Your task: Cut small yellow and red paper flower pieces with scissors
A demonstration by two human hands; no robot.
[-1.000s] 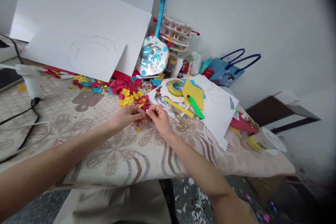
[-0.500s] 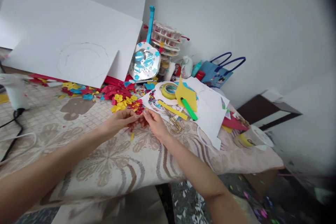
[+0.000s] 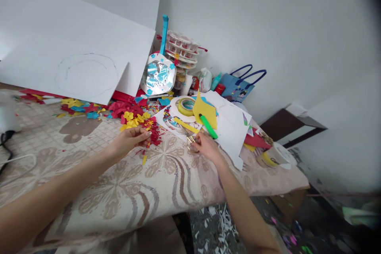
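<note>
My left hand is closed in a pinch just in front of the yellow paper flowers and red paper scraps. Whatever lies between its fingertips is too small to make out. Over to the right, my right hand has its fingers closed at the gold handles of a pair of scissors, which lie on the tablecloth. Beyond that hand are a yellow paper strip, a green marker-like cutter and a folded yellow paper sheet.
A roll of tape rests on white paper. Large white boards lean at the back left. A flower-shaped foil mirror, a tiered white stand and a blue bag stand along the wall. Paper scraps litter the floor.
My hands were together at the red scraps and have come apart. The right hand has moved right to the scissors; the left stays pinched near the flowers. The view has shifted slightly.
</note>
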